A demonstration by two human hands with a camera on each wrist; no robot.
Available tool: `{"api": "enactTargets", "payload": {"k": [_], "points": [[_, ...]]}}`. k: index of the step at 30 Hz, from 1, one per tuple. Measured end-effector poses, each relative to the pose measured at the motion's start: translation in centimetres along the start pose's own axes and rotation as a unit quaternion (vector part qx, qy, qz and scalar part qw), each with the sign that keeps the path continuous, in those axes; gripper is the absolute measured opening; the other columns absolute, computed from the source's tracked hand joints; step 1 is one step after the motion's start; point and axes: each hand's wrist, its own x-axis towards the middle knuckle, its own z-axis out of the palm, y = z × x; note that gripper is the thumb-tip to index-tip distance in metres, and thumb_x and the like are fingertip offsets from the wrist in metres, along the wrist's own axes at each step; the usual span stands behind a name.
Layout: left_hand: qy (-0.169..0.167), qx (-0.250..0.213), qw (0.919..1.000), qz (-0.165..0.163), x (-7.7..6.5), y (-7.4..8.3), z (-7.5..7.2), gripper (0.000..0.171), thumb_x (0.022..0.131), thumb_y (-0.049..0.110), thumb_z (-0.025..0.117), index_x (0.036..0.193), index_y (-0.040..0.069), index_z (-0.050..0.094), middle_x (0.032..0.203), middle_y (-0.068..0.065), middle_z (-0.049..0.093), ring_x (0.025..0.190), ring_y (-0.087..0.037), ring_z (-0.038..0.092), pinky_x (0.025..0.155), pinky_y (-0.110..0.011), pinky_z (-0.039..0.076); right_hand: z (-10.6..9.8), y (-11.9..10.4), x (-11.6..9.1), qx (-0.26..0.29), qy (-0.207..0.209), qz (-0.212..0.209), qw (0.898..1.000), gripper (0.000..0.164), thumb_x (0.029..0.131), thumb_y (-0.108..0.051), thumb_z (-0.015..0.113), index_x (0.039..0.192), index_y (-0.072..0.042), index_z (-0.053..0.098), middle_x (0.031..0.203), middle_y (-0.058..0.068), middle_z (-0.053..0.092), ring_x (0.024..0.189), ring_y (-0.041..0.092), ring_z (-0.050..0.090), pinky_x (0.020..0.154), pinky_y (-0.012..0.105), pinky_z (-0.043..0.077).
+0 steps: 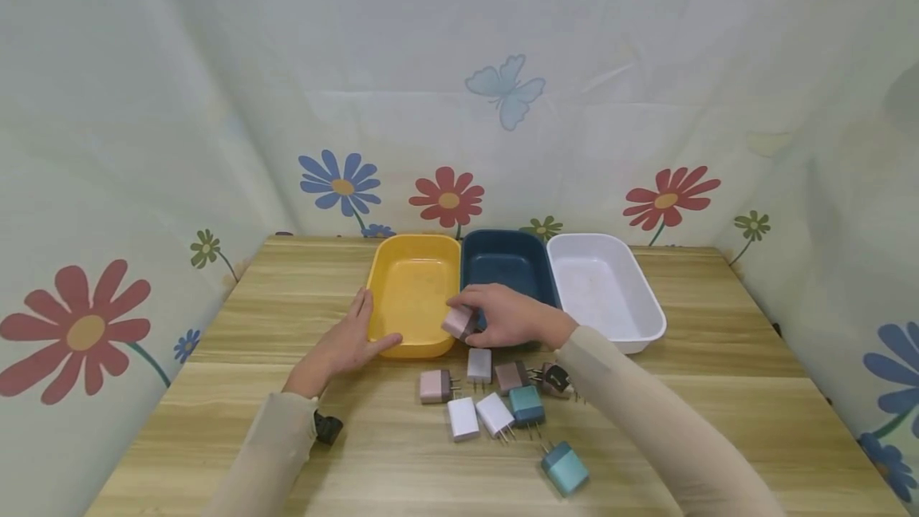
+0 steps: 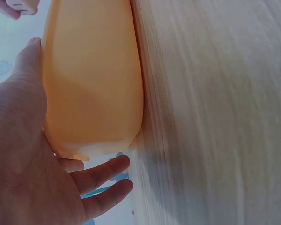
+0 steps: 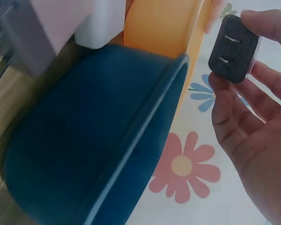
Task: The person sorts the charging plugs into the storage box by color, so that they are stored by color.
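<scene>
A pink plug-in charger is pinched between the thumb and fingers of my right hand, above the near end of the yellow and dark blue bins. Its dark prong face shows two metal blades in the right wrist view. My left hand rests against the near left corner of the yellow bin, thumb at the front and fairly straight fingers along the left side. On the table lie other chargers: pink, white and teal, several in all.
The dark blue bin stands beside the yellow one, with a white bin to its right. Behind the wood-grain table hangs a flowered cloth. My right forearm passes over the right side of the chargers.
</scene>
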Motion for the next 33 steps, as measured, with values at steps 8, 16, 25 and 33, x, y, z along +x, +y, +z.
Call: {"api": "enactTargets", "payload": {"k": [8,16,25,33], "points": [[0.003,-0.004,1.0000,0.002,0.0,0.0,0.1,0.105,0.087,0.063,0.051,0.148,-0.005,-0.001,0.155,-0.024,-0.005,0.135,-0.045,0.021,0.108,-0.052,0.025,0.3,-0.3,1.9,0.000,-0.008,0.028,1.000,0.058,0.085,-0.029,0.068,0.137,-0.012,0.050,0.125,0.000,0.055,0.101,0.014,0.052,0.089,0.028,0.046],[0.001,-0.003,1.0000,-0.005,0.0,0.0,0.0,0.104,0.088,0.059,0.053,0.148,-0.006,-0.001,0.155,-0.024,-0.006,0.135,-0.045,0.021,0.107,-0.053,0.025,0.7,-0.4,3.8,0.005,-0.023,0.066,0.998,0.060,0.084,-0.029,0.069,0.139,-0.016,0.048,0.129,-0.001,0.053,0.102,0.013,0.050,0.090,0.027,0.046],[0.009,-0.004,0.9999,-0.002,-0.1,-0.2,0.5,0.104,0.088,0.059,0.053,0.148,-0.007,-0.001,0.155,-0.024,-0.005,0.134,-0.046,0.023,0.107,-0.053,0.026,1.5,0.6,5.3,0.033,-0.019,0.079,0.996,0.061,0.084,-0.024,0.070,0.139,-0.011,0.047,0.129,0.003,0.053,0.101,0.014,0.051,0.090,0.028,0.046],[0.011,-0.005,0.9999,0.000,-0.1,-0.3,0.7,0.104,0.089,0.059,0.053,0.148,-0.006,-0.002,0.155,-0.024,-0.006,0.135,-0.045,0.023,0.107,-0.053,0.026,2.2,1.5,6.0,0.022,-0.019,0.087,0.996,0.060,0.085,-0.023,0.069,0.140,-0.012,0.047,0.130,0.003,0.053,0.103,0.015,0.051,0.091,0.028,0.045]]}}
